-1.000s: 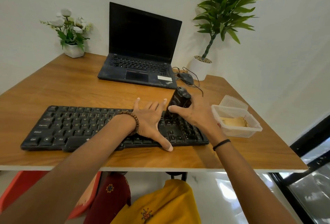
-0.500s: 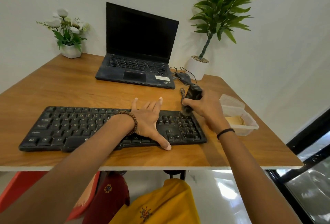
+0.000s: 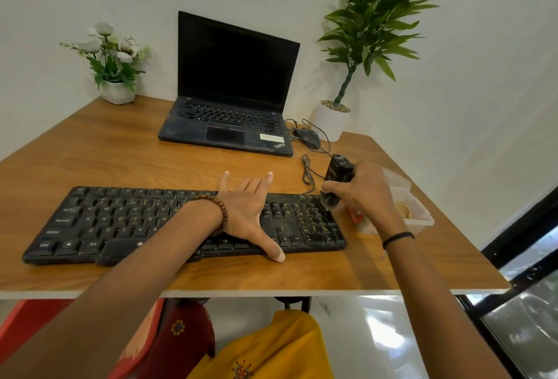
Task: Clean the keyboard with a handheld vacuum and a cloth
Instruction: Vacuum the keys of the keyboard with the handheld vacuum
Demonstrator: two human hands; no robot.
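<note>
Black plastic full-size keyboard (image 3: 120, 218) runs left to right across the wooden tabletop (image 3: 120, 149). The left hand (image 3: 247, 209) lies flat on it, fingers spread. The right hand (image 3: 365, 194) grips a small black handheld vacuum (image 3: 338, 167), nozzle down at the keyboard's far right corner, so the next sweep probably goes leftward along the rows.

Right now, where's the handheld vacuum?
In the head view, the handheld vacuum is in the right hand, at the right end of the keyboard, beside the plastic container.
</note>
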